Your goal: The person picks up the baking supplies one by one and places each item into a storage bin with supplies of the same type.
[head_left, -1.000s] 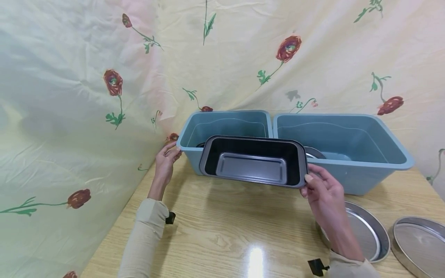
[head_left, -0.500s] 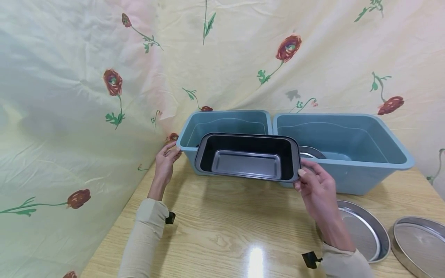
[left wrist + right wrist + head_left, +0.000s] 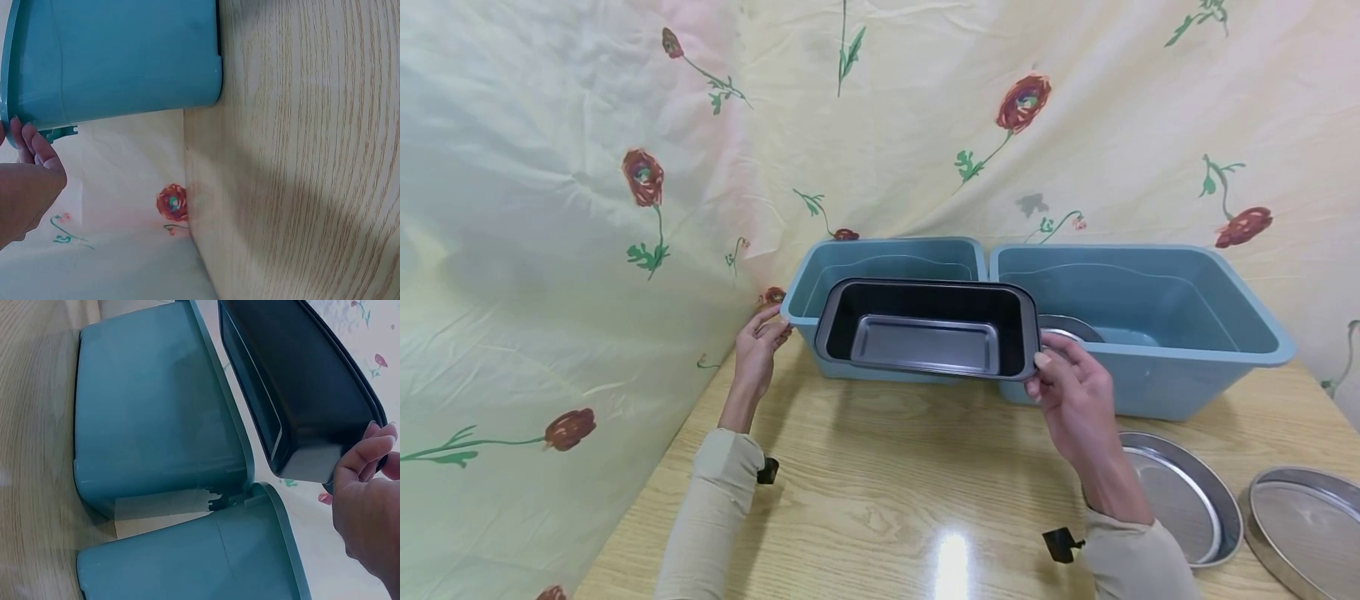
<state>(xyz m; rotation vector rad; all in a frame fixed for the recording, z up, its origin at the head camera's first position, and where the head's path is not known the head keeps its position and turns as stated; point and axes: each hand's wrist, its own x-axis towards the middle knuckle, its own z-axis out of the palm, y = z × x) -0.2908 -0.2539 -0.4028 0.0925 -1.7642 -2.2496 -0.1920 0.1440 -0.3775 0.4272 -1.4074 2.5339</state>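
The black loaf pan (image 3: 925, 343) is held up in the air, mouth tipped toward the head camera, its long axis running left to right along the row of bins. The right hand (image 3: 1078, 404) is the nearer one and the only one touching it: the thumb lies on the rim at the pan's right end and bent fingers lie beneath, so the pan's length stretches leftward from that pinch with nothing gripping its other end. The left hand (image 3: 756, 350), near that other end but apart from it, pinches the near left corner of the left blue bin (image 3: 880, 257). To the right on the wooden table (image 3: 865, 467) lie two round metal pans: the first (image 3: 1187, 496) is partly hidden by the right forearm, and the second (image 3: 1311, 521) is cut off at the edge of the head view. Farther back, the pan overlaps the near rim of the left bin from above, yet the right wrist view shows a gap between them. It hides whatever the left bin may contain. In the right blue bin (image 3: 1157, 383) only the curved rim of a metal object (image 3: 1081, 326) shows. Behind hangs a flowered cloth (image 3: 880, 142). The left thumb is barely visible in the left wrist view.
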